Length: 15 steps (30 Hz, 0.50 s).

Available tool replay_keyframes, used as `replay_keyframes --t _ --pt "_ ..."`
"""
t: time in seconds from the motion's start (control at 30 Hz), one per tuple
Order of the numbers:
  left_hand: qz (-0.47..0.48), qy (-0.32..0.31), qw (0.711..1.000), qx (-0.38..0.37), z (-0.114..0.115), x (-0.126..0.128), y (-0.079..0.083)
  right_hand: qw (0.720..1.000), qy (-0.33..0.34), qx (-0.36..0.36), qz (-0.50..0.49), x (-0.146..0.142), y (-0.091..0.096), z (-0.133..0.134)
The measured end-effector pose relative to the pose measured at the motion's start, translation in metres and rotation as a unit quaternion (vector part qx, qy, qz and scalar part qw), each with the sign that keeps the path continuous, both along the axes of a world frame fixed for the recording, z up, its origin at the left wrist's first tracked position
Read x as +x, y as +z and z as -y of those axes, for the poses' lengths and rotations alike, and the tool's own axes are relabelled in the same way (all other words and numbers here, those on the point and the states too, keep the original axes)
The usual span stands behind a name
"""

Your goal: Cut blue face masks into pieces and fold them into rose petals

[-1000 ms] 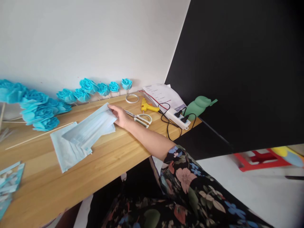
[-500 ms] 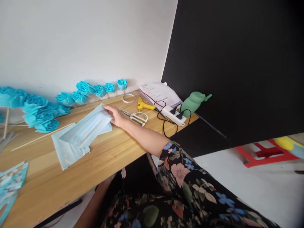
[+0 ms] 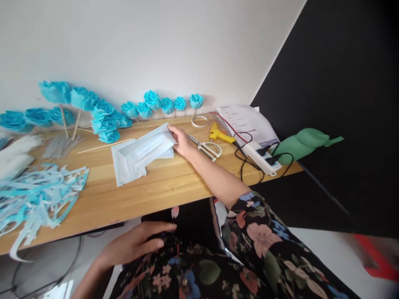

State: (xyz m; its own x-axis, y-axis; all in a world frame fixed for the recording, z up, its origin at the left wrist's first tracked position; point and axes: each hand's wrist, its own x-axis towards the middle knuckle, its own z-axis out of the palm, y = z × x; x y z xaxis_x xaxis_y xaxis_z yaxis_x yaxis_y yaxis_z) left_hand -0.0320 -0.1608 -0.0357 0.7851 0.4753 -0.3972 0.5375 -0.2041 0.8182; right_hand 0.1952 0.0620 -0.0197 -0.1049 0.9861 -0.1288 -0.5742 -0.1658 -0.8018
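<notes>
My right hand (image 3: 181, 140) pinches the right end of a light blue pleated face mask (image 3: 146, 145) and lifts that end over the wooden table. Beneath it, more pale blue sheets (image 3: 120, 172) lie flat, partly covered. Just right of the hand are white-handled scissors (image 3: 212, 148), apart from the fingers. My left hand (image 3: 140, 241) is below the table edge, over my lap, its fingers stretched out with nothing in them.
Blue paper-like flowers on sticks (image 3: 152, 100) line the wall. Cut blue strips (image 3: 40, 193) heap at left, near a thin stick (image 3: 99, 146). At right are a ring of tape (image 3: 200, 121), yellow glue gun (image 3: 220, 133), papers (image 3: 249, 122), power strip (image 3: 260, 158) and green bottle (image 3: 301, 145).
My view has swung left, bringing the strips and more flowers into sight. My left hand has come into view over my lap. The right hand keeps hold of the mask.
</notes>
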Motion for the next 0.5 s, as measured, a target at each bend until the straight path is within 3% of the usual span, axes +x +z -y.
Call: replay_keyframes --t 0.07,0.13,0.17,0.23,0.3,0.37,0.4,0.5 --pt "0.040 0.020 0.999 0.026 -0.004 -0.005 0.038 0.999 0.012 0.037 -0.010 0.000 0.001 0.002" --pt "0.066 0.150 0.976 0.143 -0.020 -0.006 0.066 0.997 0.009 0.074 0.011 -0.001 0.002 0.004" --pt "0.073 0.223 0.948 0.214 -0.033 -0.005 0.075 0.996 0.004 0.087 0.032 0.000 0.003 0.005" --pt "0.093 0.313 0.882 0.340 -0.066 0.000 0.085 0.992 -0.002 0.103 0.074 0.000 0.005 0.007" --pt "0.074 0.335 0.838 0.425 -0.105 0.005 0.088 0.987 0.002 0.112 0.111 0.000 0.007 0.010" --pt "0.048 0.337 0.813 0.472 -0.144 0.010 0.087 0.982 0.010 0.124 0.138 0.000 0.011 0.013" --pt "0.034 0.336 0.820 0.463 -0.161 0.011 0.086 0.980 0.012 0.133 0.149 0.000 0.012 0.015" --pt "-0.020 0.266 0.913 0.309 -0.195 0.015 0.082 0.974 0.010 0.151 0.167 -0.001 0.015 0.018"
